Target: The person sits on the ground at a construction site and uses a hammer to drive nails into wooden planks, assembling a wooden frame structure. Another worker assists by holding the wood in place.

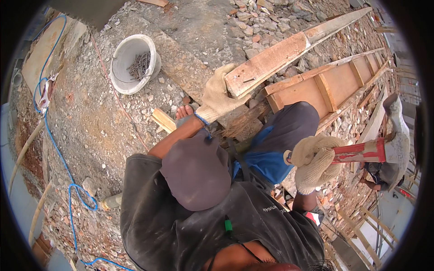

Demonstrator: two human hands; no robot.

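Note:
My left hand [216, 94], in a cream knit glove, grips the near end of a long wooden beam [271, 61] that runs away to the upper right. On the beam's near end, close to my fingers, lies or sticks a nail [248, 81]; I cannot tell which. My right hand [317, 162], gloved alike, is closed round the worn red handle of a claw hammer [361, 152]. The hammer is held out to the right, its metal head apart from the beam. A pale bucket [118, 63] holding many loose nails [139, 67] stands left of my left hand.
A ribbed wooden form panel [337, 88] lies beyond my knee, alongside the beam. Broken rubble [264, 20] covers the ground. A blue hose or cord [58, 144] winds along the left. A short wood piece [163, 119] lies by my foot. Another person [382, 175] is at the far right.

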